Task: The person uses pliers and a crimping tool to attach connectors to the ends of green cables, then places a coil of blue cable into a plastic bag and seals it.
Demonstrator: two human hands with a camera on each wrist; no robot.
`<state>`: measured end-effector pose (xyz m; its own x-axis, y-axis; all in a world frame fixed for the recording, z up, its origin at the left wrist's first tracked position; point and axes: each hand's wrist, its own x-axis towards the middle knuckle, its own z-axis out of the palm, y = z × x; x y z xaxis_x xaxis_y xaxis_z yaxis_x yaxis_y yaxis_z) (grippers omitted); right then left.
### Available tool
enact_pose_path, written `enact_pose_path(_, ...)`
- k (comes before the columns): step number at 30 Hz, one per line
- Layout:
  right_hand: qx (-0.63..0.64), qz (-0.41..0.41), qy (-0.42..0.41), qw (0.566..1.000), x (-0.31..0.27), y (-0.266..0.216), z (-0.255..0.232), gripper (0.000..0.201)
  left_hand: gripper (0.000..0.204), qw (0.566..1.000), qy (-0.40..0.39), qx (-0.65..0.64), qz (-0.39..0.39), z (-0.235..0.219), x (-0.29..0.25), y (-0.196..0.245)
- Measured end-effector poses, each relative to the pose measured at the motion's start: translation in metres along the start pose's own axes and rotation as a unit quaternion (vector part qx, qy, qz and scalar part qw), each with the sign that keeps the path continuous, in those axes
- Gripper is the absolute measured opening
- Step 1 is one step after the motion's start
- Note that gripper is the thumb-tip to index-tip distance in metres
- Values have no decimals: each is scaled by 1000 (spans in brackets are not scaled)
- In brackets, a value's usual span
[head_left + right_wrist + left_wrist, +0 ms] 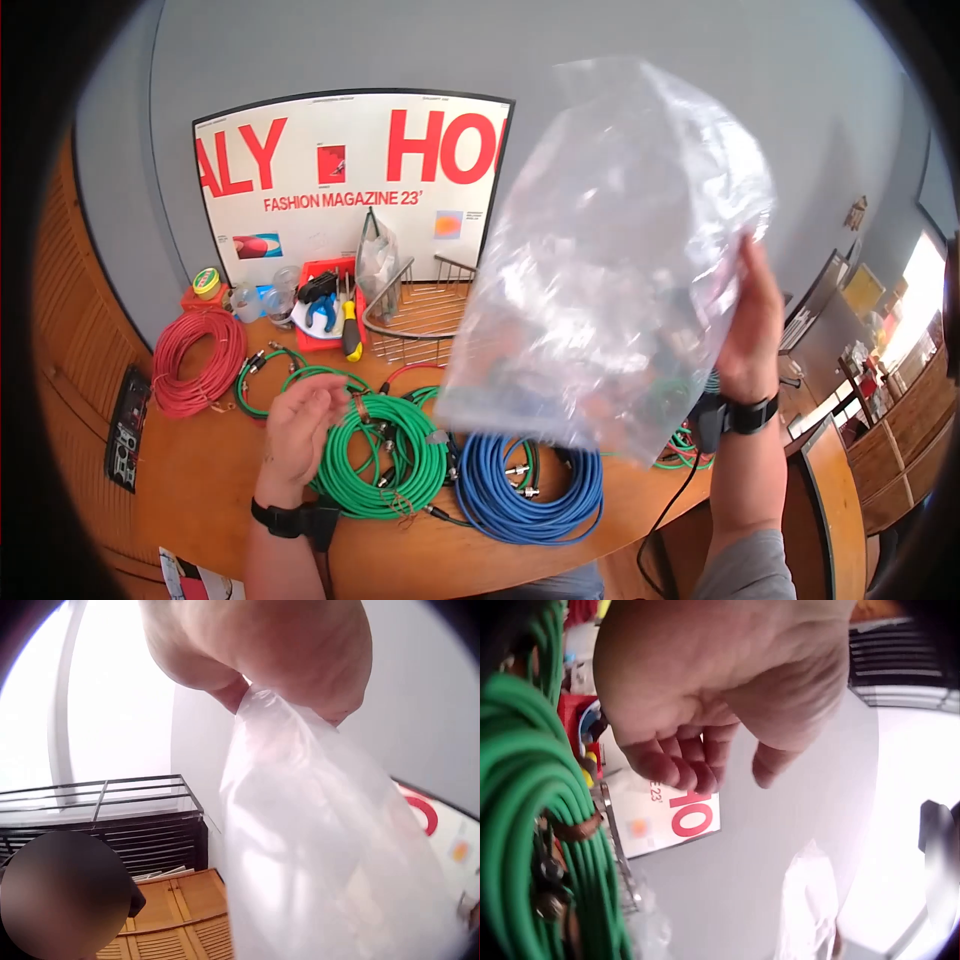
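A large clear plastic bag (610,260) hangs in the air over the right half of the table. My right hand (755,325) grips it by its right edge; in the right wrist view the bag (300,825) bunches up under the palm. My left hand (303,425) holds nothing, its fingers loosely bent, just left of a coiled green cable (425,465). In the left wrist view the same left hand (720,697) shows empty, thumb apart from the fingers. Below the bag lies a coiled blue cable (530,525) with metal connectors inside its ring.
A red cable coil (170,385) lies at the left of the wooden table (230,470). Behind are a red tool tray (330,340), a yellow-handled screwdriver (351,335), a wire rack (420,310) and a large poster-like panel (350,130). A black cord (665,530) hangs from my right wrist.
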<state>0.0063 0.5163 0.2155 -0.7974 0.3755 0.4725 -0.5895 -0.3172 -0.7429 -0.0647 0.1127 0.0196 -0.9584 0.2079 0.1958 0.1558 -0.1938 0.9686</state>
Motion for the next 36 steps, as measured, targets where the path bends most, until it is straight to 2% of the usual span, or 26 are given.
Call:
enact_pose_path(1, -16, 27, -34, 999, -10, 14, -1, 19, 68, 984, -66, -164, 8, 5, -3, -1)
enact_pose_path(2, 0, 71, -70, 995, -18, 29, 0, 19, 68, 985, -60, -162, 5, 14, -7, 3)
enact_pose_path(4, 34, 172, -120, 977, -35, 63, 4, 19, 88, 925, -175, -334, -39, 33, -12, 15)
enact_pose_path(5, 52, 231, -137, 962, -44, 80, 9, 18, 88, 928, -162, -332, -44, 34, -13, 15)
enact_pose_path(7, 23, 326, -164, 931, -63, 110, 24, 17, 95, 901, -241, -354, -65, 31, -12, 9)
enact_pose_path(8, -31, 355, -195, 914, -70, 123, 21, 20, 76, 893, -237, -375, -80, 32, -14, 10)
enact_pose_path(9, -84, 382, -225, 892, -77, 134, 17, 24, 76, 893, -225, -379, -92, 25, -14, 9)
enact_pose_path(10, -82, 393, -222, 888, -81, 136, 17, 24, 65, 930, -184, -293, -122, 18, -12, 9)
enact_pose_path(11, -156, 342, -249, 892, -80, 133, 18, 30, 55, 956, -146, -204, -150, 13, -10, 7)
enact_pose_path(12, -230, 286, -276, 888, -78, 131, 16, 36, 40, 942, -104, -288, -136, 10, -8, -2)
enact_pose_path(13, -256, 262, -259, 894, -75, 127, 9, 45, 40, 941, -101, -292, -140, 6, -7, -2)
enact_pose_path(15, -334, 230, -226, 886, -70, 132, -19, 48, 39, 943, -49, -319, -84, -3, -2, 5)
enact_pose_path(16, -440, 206, -233, 843, -70, 139, -38, 49, 39, 945, -14, -314, -87, -4, -1, 7)
enact_pose_path(20, -389, 187, -221, 875, -87, 131, -43, 46, 39, 948, 17, -309, -70, 14, -3, 12)
enact_pose_path(21, -371, 166, -226, 885, -90, 126, -35, 51, 41, 934, -43, -342, -91, 16, -6, 8)
enact_pose_path(22, -315, 205, -214, 902, -90, 120, -26, 57, 42, 916, -106, -371, -113, 20, -8, 4)
enact_pose_path(24, -206, 260, -189, 924, -85, 123, -19, 73, 44, 925, -130, -327, -147, 30, -14, -2)
enact_pose_path(25, -240, 196, -192, 931, -74, 134, -26, 75, 47, 927, -153, -292, -180, 34, -16, -3)
enact_pose_path(26, -221, 163, -159, 948, -60, 132, -21, 73, 47, 929, -153, -286, -179, 39, -17, 0)
enact_pose_path(27, -204, 131, -128, 962, -47, 125, -12, 71, 48, 931, -191, -235, -203, 44, -18, 3)
enact_pose_path(29, -328, 58, -190, 924, -26, 103, 11, 66, 49, 929, -228, -184, -227, 53, -21, 7)
enact_pose_path(30, -381, 91, -278, 877, -23, 84, 33, 61, 49, 920, -255, -164, -250, 57, -24, 8)
enact_pose_path(31, -380, 94, -274, 879, -17, 81, 49, 61, 48, 908, -283, -143, -274, 61, -25, 8)
enact_pose_path(33, -523, 99, -492, 689, -10, 85, 71, 60, 48, 904, -294, -120, -285, 66, -27, 8)
enact_pose_path(34, -521, 102, -487, 693, -14, 93, 77, 60, 47, 903, -303, -99, -288, 68, -27, 8)
enact_pose_path(36, -529, 90, -586, 607, -20, 113, 88, 47, 46, 907, -304, -82, -280, 71, -29, 7)
